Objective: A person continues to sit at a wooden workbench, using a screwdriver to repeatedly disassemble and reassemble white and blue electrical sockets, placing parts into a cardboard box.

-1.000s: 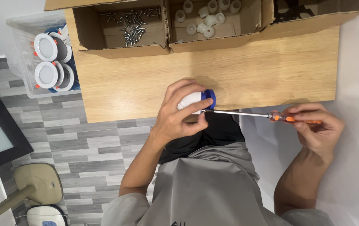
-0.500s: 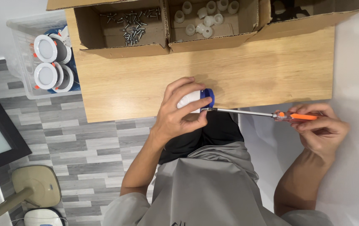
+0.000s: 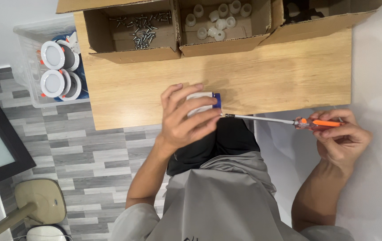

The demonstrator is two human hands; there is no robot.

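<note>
Part in hand: we see a small white and blue fitting (image 3: 203,101) at the near edge of the wooden table (image 3: 289,76), wrapped by the left hand (image 3: 186,118), whose fingers are closed around it.
Tool: a screwdriver (image 3: 284,121) with an orange and clear handle; its tip meets the fitting's right side.
Right hand (image 3: 340,138): fingers curled tight on the handle, off the table's right.
Change: against the pictures a second back, we find the handle slightly turned in the fingers and the shaft on the same line; the fitting has not shifted. We judge the driving is under way, not finished.
Around: cardboard boxes of screws (image 3: 142,29) and white caps (image 3: 217,20); a clear bin of round lamps (image 3: 57,67) on the left.
</note>
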